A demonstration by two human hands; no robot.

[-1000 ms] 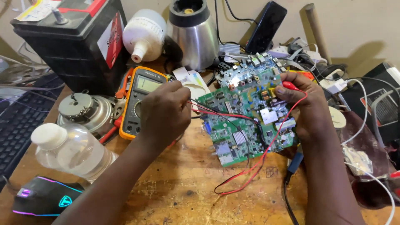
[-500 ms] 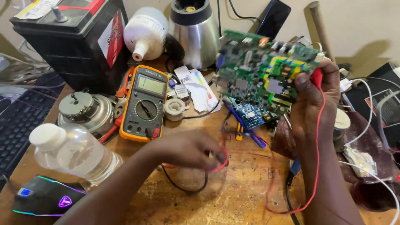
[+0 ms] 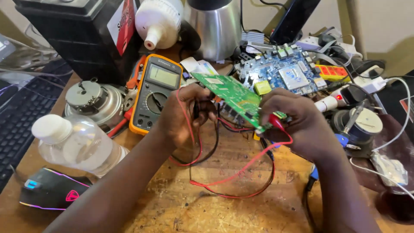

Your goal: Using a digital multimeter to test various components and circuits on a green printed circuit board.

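- Head view: the green circuit board (image 3: 235, 100) is now tipped up on edge between both hands, over the wooden bench (image 3: 207, 203); half a second ago the right hand alone held it high and face-on.
- The left hand (image 3: 183, 116), which was down at the leads on the bench, has come up to the board's near edge, fingers curled around a black probe (image 3: 196, 110).
- The right hand (image 3: 293, 118) is closed over the board's lower right corner, pinching the red probe (image 3: 276, 122) against it; whether the tip touches a contact I cannot tell.
- Red and black leads (image 3: 235, 174) loop slack under the board.
- The yellow multimeter (image 3: 154, 91) lies just left of the left hand, dial uncovered.
- A blue circuit board (image 3: 286, 73), hidden before, now shows behind the green one.
- Judgement: both probes on the turned board suggest probing has resumed on another side.
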